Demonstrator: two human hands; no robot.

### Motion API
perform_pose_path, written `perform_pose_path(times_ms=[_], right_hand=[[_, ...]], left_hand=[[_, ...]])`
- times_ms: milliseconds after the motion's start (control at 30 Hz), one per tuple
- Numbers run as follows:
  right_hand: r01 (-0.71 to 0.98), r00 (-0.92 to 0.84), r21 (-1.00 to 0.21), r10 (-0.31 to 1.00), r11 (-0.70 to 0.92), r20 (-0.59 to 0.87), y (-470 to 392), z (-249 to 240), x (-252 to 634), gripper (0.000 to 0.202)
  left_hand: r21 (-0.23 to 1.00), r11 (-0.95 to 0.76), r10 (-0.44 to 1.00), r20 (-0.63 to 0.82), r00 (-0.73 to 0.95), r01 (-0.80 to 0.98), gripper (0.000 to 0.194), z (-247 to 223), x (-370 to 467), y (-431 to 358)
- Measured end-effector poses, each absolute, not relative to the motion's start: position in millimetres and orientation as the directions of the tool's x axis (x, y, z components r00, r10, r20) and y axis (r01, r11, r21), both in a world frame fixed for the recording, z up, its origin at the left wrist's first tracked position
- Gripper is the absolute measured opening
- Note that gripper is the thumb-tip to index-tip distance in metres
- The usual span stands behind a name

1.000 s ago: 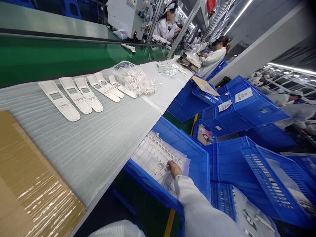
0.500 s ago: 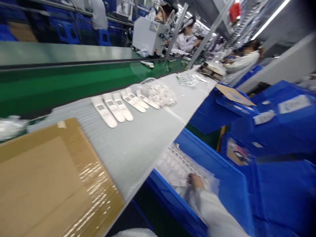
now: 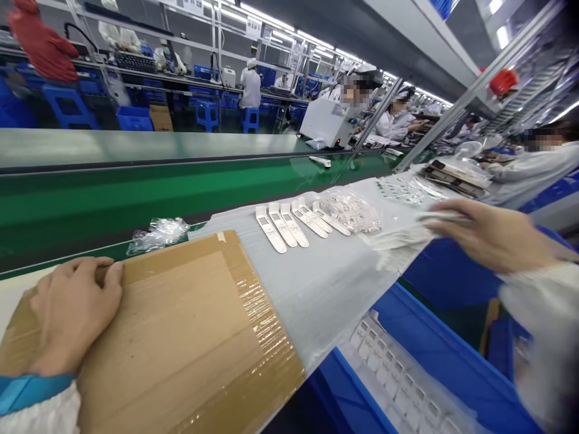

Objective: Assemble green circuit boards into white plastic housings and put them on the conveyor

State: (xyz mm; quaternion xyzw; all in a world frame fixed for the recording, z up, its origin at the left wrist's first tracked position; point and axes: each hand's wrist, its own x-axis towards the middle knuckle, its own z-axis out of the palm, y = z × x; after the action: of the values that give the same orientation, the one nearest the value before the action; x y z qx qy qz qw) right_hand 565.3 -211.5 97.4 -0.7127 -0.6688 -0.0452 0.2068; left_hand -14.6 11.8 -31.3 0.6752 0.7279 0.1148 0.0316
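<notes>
My left hand (image 3: 79, 304) rests on the taped cardboard (image 3: 181, 337) at the lower left, its fingers bent and pressed together, holding nothing I can make out. At the right, my right hand (image 3: 493, 232) is above the table edge, fingers closed on a thin white piece (image 3: 441, 216), blurred by motion. Several white flat parts with small windows (image 3: 271, 230) lie in a row on the covered table. Beside them is a clear bag of small pieces (image 3: 350, 210). More white parts (image 3: 398, 374) lie in rows inside the blue bin (image 3: 452, 337) below.
A green conveyor (image 3: 181, 190) runs behind the table. Crumpled clear plastic (image 3: 160, 234) lies behind the cardboard. A white machine (image 3: 323, 123) stands across the belt. Stacked parts (image 3: 452, 175) lie at the table's far end, near other people.
My right hand has come up out of the blue bin to above the table edge with a thin white piece. My left hand has come into view on the cardboard. The view has shifted left.
</notes>
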Motion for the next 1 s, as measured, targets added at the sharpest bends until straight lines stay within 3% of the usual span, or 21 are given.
perform_pose_path(times_ms=[33,67,233,300,567,733,833,900,1000], right_hand=[[0.990,0.086,-0.137,0.931,-0.040,0.354,-166.4,105.7,537.3,0.012],[0.997,0.032,-0.081,0.967,-0.011,0.254,-123.2,109.2,507.4,0.011],[0.962,-0.233,-0.157,0.971,0.224,-0.045,27.7,70.3,381.3,0.024],[0.951,-0.259,-0.187,0.964,0.244,-0.057,52.2,46.3,357.8,0.027],[0.905,-0.180,-0.367,0.975,0.216,0.130,46.7,14.4,373.2,0.026],[0.780,-0.143,-0.619,0.989,0.093,-0.032,30.5,44.5,418.0,0.030],[0.844,-0.148,-0.534,0.978,0.048,-0.147,30.0,60.6,434.4,0.024],[0.876,-0.221,-0.464,0.965,0.132,-0.144,34.0,61.6,429.8,0.019],[0.833,-0.369,-0.460,0.928,0.306,-0.050,44.2,49.6,405.7,0.022]], left_hand=[[0.197,0.067,0.988,0.123,-0.092,0.978,0.062,-31.0,-13.2,10.9],[0.194,0.064,0.987,0.134,-0.091,0.979,0.062,-31.0,-12.3,9.8],[0.260,0.050,0.984,0.153,-0.092,0.964,0.061,-29.8,-11.4,3.3],[0.291,0.050,0.984,0.149,-0.097,0.955,0.058,-28.1,-10.3,1.5],[0.313,0.051,0.983,0.154,-0.104,0.949,0.051,-28.7,-8.5,4.2],[0.320,0.055,0.984,0.143,-0.105,0.946,0.051,-28.6,-8.2,3.6],[0.320,0.054,0.986,0.131,-0.100,0.946,0.053,-26.8,-7.5,2.7],[0.312,0.053,0.987,0.125,-0.096,0.949,0.054,-26.5,-7.5,3.0],[0.297,0.070,0.987,0.120,-0.110,0.952,0.056,-27.6,-8.6,4.6]])
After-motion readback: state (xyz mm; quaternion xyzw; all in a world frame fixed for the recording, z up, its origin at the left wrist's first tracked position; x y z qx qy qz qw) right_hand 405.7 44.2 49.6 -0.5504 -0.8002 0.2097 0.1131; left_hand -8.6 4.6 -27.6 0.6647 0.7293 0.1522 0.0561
